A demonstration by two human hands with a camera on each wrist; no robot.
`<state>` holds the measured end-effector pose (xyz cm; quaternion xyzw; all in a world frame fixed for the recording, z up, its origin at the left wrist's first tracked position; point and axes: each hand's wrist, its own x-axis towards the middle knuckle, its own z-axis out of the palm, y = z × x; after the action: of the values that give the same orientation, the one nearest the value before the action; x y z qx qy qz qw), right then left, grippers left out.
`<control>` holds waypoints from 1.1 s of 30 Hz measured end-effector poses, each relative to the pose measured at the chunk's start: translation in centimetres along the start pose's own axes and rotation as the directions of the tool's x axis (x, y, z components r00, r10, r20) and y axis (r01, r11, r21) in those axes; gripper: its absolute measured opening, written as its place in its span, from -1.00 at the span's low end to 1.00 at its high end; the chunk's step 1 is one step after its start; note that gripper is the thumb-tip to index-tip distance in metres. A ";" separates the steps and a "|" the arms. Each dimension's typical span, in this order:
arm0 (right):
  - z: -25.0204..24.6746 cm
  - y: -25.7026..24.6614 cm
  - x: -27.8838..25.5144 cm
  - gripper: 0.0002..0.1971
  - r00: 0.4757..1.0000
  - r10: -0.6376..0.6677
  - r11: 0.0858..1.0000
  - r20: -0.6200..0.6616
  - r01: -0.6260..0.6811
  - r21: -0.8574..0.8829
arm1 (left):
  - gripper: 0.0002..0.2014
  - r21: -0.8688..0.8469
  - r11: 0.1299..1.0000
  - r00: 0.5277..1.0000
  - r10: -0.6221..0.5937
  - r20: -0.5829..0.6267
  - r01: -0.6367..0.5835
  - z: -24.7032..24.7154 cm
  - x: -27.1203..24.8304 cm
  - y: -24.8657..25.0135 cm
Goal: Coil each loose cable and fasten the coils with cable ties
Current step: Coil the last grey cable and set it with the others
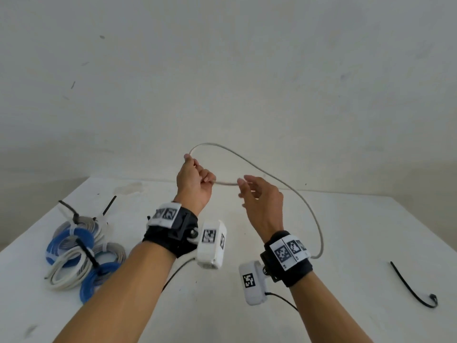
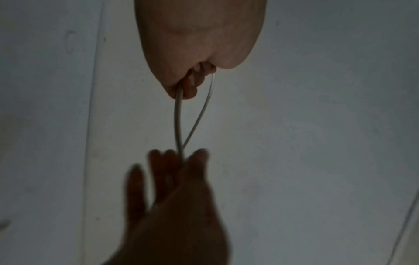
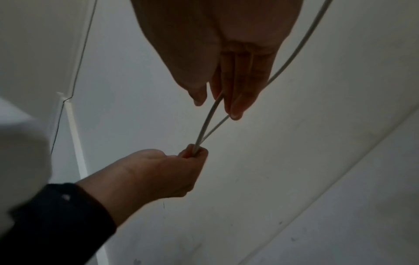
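- Two hands up over a white table (image 1: 247, 318), both on one thin grey cable (image 1: 279, 180).
- Left hand (image 1: 194, 184): fingers curled tight round the cable, two strands coming out of the fist; the left wrist view shows the strand leaving the curled fingers (image 2: 192, 84).
- Right hand (image 1: 262, 201): fingers long and only loosely bent, cable running between thumb and fingers (image 3: 235, 93); a light pinch, not a fist.
- Cable arcs up from the left hand, sweeps right past the right hand, then drops behind the right wrist toward the table; its end is hidden there.
- Short straight stretch of cable spans the gap between the two hands.
- Pile of tied coils (image 1: 81, 251) at near left on the table: grey, white and blue loops, bound with black and white ties, tails sticking up.
- One loose black cable tie (image 1: 413, 288) lying flat at near right, well apart from the hands.
- Table top is white, scuffed, with small dark specks.
- Wall (image 1: 222, 70) behind is plain off-white with a few dark marks; table's far edge meets it.
- Black wrist bands with white camera units and printed markers on both wrists.
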<state>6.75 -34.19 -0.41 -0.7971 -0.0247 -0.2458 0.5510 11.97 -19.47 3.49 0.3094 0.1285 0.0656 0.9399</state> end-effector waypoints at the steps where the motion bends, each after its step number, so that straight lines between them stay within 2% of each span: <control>1: 0.4 0.1 0.4 -0.71 0.998 -0.017 0.999 -0.060 0.020 0.048 | -0.59 0.036 0.999 1.000 0.012 0.000 -0.012 -0.1 0.0 -0.5; 3: 1.1 0.0 0.9 -0.82 0.992 -0.050 0.992 -0.119 0.063 0.113 | -0.67 0.112 0.992 0.999 0.049 0.010 -0.050 -0.6 -0.1 -1.7; 5: 2.0 0.0 1.3 -0.77 0.990 -0.062 0.987 -0.125 0.080 0.142 | -0.75 0.170 0.983 0.997 0.063 0.040 -0.069 -1.3 -0.1 -2.8; 8: 3.1 0.9 1.8 -0.72 0.995 -0.027 0.985 -0.094 0.043 0.170 | -0.74 0.290 0.951 0.991 0.082 0.103 -0.109 -2.8 0.0 -3.9; 11: 3.9 2.8 2.4 -0.86 0.997 -0.075 0.994 -0.033 0.077 0.077 | -0.73 0.407 0.892 0.972 0.125 0.201 -0.199 -4.0 0.6 -4.2; 14: 4.2 4.3 2.2 -0.79 0.993 -0.116 0.993 0.022 0.116 0.024 | -0.77 0.463 0.857 0.955 0.101 0.280 -0.227 -4.8 0.9 -3.9; 17: 4.4 5.1 2.2 -0.78 0.986 -0.162 0.986 0.041 0.163 -0.023 | -0.75 0.485 0.847 0.956 0.084 0.282 -0.217 -5.7 0.9 -3.4; 20: 4.6 5.4 2.3 -0.77 0.969 -0.233 0.966 0.084 0.241 -0.094 | -0.72 0.521 0.839 0.954 -0.007 0.300 -0.157 -6.6 0.8 -2.9; 23: 4.0 5.3 2.5 -0.74 0.936 -0.326 0.930 0.135 0.343 -0.132 | -0.71 0.572 0.819 0.942 -0.161 0.293 -0.038 -6.9 1.0 -1.8; 27: 3.5 4.8 2.5 -0.70 0.883 -0.412 0.885 0.225 0.447 -0.133 | -0.66 0.725 0.688 0.879 -0.360 0.313 0.023 -7.0 1.2 -0.7; 30: 3.8 4.4 2.2 -0.68 0.866 -0.427 0.884 0.261 0.460 -0.082 | -0.55 0.785 0.620 0.885 -0.364 0.289 -0.001 -6.7 1.0 -0.7; 33: 4.3 3.9 1.7 -0.74 0.881 -0.389 0.906 0.269 0.419 -0.062 | -0.58 0.858 0.511 0.902 -0.347 0.257 -0.048 -6.4 0.6 -1.0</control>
<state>11.04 -32.29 -4.20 -0.8302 -0.2452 -0.2538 0.4316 10.74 -16.57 -2.19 0.7207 -0.0229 -0.1529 0.6758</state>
